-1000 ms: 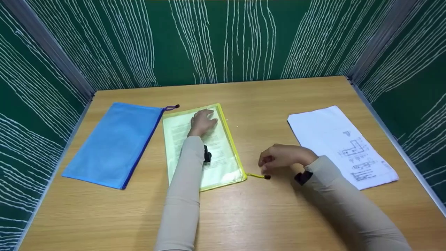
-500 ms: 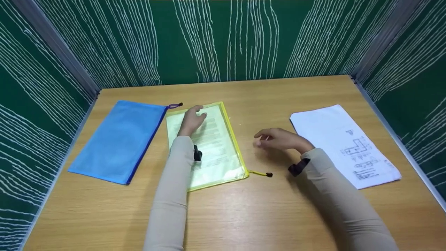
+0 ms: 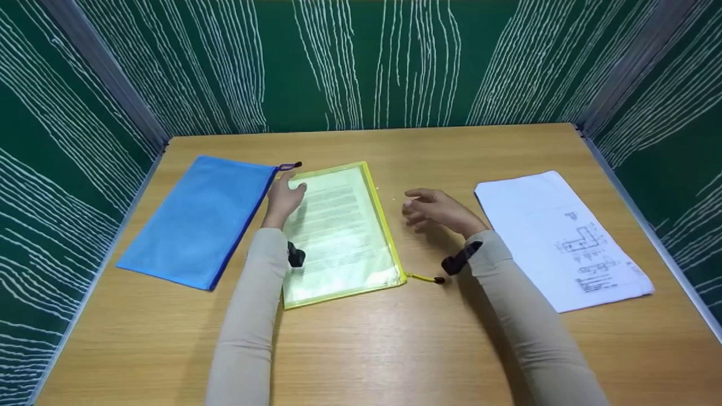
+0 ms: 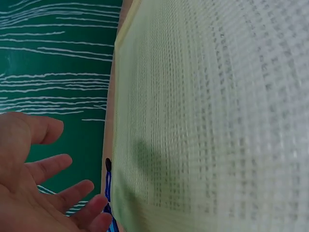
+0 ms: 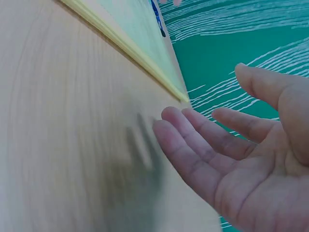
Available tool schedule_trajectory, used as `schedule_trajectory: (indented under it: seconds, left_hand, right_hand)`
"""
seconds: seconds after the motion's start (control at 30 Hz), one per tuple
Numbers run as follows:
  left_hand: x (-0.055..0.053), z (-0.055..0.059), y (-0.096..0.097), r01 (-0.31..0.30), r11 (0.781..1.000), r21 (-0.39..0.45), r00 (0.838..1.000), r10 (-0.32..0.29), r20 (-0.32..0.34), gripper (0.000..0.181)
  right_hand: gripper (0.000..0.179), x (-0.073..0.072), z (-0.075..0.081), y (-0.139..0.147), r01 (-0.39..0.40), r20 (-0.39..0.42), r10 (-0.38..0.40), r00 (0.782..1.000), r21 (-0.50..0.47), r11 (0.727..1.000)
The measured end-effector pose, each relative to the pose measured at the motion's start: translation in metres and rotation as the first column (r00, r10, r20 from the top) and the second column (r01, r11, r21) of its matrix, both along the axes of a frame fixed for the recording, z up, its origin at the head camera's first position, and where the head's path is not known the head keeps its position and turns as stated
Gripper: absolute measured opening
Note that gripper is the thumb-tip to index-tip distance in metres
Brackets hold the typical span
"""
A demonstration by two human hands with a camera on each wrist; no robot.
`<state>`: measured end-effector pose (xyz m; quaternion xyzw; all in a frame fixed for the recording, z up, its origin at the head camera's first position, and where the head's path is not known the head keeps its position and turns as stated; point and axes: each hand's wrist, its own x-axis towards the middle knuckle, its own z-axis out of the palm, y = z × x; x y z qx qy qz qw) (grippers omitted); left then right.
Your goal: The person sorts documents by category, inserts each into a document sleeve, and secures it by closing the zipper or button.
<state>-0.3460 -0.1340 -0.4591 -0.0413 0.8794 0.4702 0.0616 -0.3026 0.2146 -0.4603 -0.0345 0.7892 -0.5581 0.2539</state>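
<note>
A yellow-edged clear zip pouch with a printed sheet inside lies mid-table. My left hand is over its upper left corner. In the left wrist view the left hand has its fingers spread and holds nothing; whether the fingertips touch the pouch I cannot tell. To the right of the pouch my right hand hovers above the table, its fingers loosely bent. The right wrist view shows that hand with nothing in it, its shadow on the wood. A yellow zipper pull sticks out from the pouch's lower right corner.
A blue zip pouch with a purple zipper pull lies at the left. White papers with a printed drawing rest at the right. Green panels with white lines stand around the wooden table.
My left hand has slid left across the yellow pouch to its upper left corner. My right hand has moved from near the yellow zipper pull toward the back of the table.
</note>
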Motion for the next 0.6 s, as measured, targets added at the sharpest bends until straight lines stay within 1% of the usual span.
schedule_trajectory:
  seconds: [0.07, 0.13, 0.2, 0.33, 0.47, 0.6]
  left_hand:
    - [0.004, 0.000, -0.007, -0.025, 0.999, 0.022, 0.999, 0.024, 0.033, 0.060]
    - [0.007, 0.000, -0.013, -0.036, 0.998, 0.056, 0.997, 0.032, 0.068, 0.062]
    - [0.010, 0.002, -0.019, -0.039, 0.993, 0.113, 0.995, 0.028, 0.099, 0.064]
    - [0.015, 0.004, -0.028, -0.033, 0.976, 0.217, 0.988, -0.001, 0.157, 0.067]
    - [0.019, 0.005, -0.034, -0.047, 0.969, 0.241, 0.977, -0.006, 0.213, 0.067]
    - [0.022, 0.003, -0.038, -0.079, 0.970, 0.232, 0.965, 0.016, 0.261, 0.064]
  right_hand:
    - [0.062, -0.003, -0.003, -0.004, 0.036, 0.037, -0.035, 0.999, -0.011, 0.999]
    - [0.058, -0.006, -0.007, -0.009, 0.064, 0.064, -0.063, 0.996, -0.024, 0.998]
    - [0.057, -0.008, -0.009, -0.013, 0.090, 0.085, -0.087, 0.993, -0.043, 0.995]
    - [0.056, -0.012, -0.012, -0.019, 0.139, 0.123, -0.127, 0.984, -0.099, 0.985]
    - [0.056, -0.013, -0.014, -0.026, 0.204, 0.179, -0.172, 0.969, -0.179, 0.962]
    - [0.056, -0.013, -0.018, -0.035, 0.210, 0.207, -0.161, 0.965, -0.240, 0.948]
